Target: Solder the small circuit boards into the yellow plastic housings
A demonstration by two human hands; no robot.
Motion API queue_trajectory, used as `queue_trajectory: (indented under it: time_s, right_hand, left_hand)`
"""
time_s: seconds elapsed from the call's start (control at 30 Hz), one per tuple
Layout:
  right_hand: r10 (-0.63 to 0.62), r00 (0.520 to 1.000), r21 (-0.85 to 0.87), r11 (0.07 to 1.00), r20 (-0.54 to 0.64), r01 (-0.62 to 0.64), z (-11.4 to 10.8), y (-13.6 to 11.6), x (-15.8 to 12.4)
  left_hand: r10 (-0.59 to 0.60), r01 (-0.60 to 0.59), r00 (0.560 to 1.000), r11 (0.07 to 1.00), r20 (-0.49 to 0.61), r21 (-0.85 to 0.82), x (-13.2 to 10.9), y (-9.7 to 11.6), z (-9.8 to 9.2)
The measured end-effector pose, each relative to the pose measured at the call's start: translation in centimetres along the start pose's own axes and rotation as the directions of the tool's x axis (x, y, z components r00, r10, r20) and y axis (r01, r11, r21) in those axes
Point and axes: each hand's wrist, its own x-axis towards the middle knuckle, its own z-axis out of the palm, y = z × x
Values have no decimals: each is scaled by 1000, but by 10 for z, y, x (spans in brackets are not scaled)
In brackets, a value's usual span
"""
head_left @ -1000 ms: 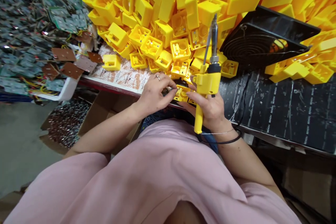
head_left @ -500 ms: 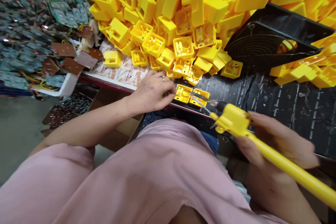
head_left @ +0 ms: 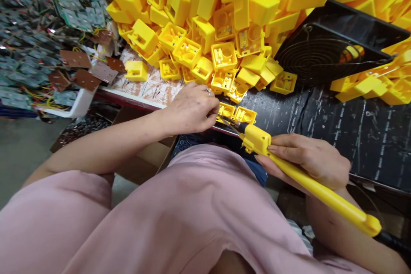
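Observation:
A yellow soldering iron [head_left: 257, 139] with a black collar and thin metal tip lies in my right hand [head_left: 311, 158], whose fingers wrap its body. Its tip points left at a small open yellow plastic housing [head_left: 226, 110] by the table edge. My left hand [head_left: 195, 109], with a ring on one finger, is closed at that housing's left side. Its fingertips meet near the iron's tip; what they pinch is hidden. A second open yellow housing [head_left: 245, 115] sits just right of the first.
Yellow housings [head_left: 188, 53] are heaped across the back of the black-covered table [head_left: 340, 132]. A black fan [head_left: 321, 53] leans among them at right. Circuit boards [head_left: 83, 10] with wires pile up at left, beside a white tray edge [head_left: 80, 103]. Below stands a cardboard box [head_left: 144, 158].
My right hand has brought the soldering iron left and slightly up, its tip now near my left fingertips. My left hand has shifted slightly right, covering more of the first housing.

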Motion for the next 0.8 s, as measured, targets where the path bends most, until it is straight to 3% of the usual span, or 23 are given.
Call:
queue_trajectory:
  time_s: [0.17,0.4,0.67,0.8]
  right_hand:
    - [172,983,30,985,-70,-171,-10,2,-19]
    - [253,966,-85,963,-44,-256,-11,10,-36]
    - [172,985,-12,985,-8,-172,-6,7,-23]
    - [75,997,-25,997,26,-74,-1,3,-10]
  left_hand:
    - [8,-7,999,1000,39,-15,3,-1,-3]
    - [27,-27,1000,1000,9,-1,3,-3,-1]
    - [30,-30,1000,999,-4,-10,2,-3,-1]
    - [39,-40,999,999,-21,-19,2,-2,1]
